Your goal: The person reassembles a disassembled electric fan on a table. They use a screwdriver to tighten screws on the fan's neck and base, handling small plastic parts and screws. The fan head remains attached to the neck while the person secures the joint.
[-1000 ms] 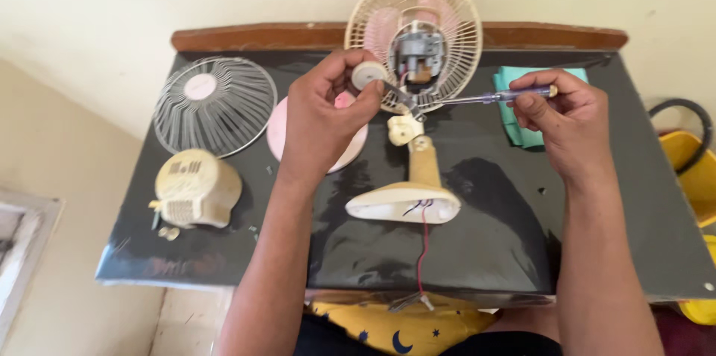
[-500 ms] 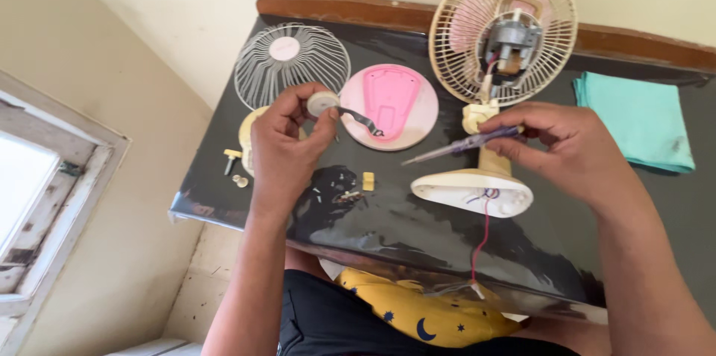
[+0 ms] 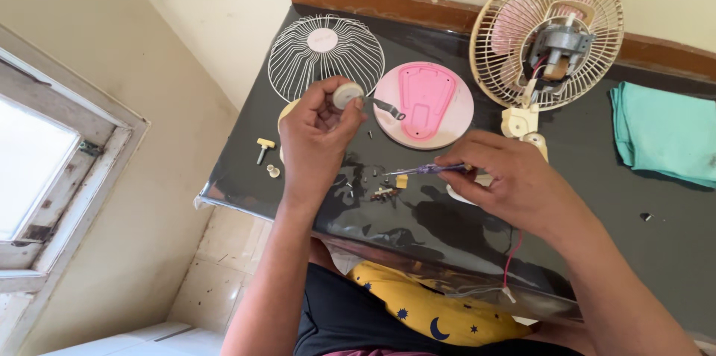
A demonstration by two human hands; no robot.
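Observation:
My left hand pinches a small round cream cap above the black table, close to a pink round fan base plate. My right hand holds a thin screwdriver with a purple shaft, its tip pointing left over a few small screws and parts. The cream desk fan, with its rear grille and bare motor, stands just beyond my right hand, and its base is mostly hidden under that hand.
A loose white wire front grille lies at the table's far left. A cream knob and bits sit near the left edge. A folded teal cloth lies at right. A window is at left.
The view has swung left and drawn closer. My left hand has carried the cream cap leftward from the fan's front to beside the pink plate; my right hand brought the screwdriver down toward the screws.

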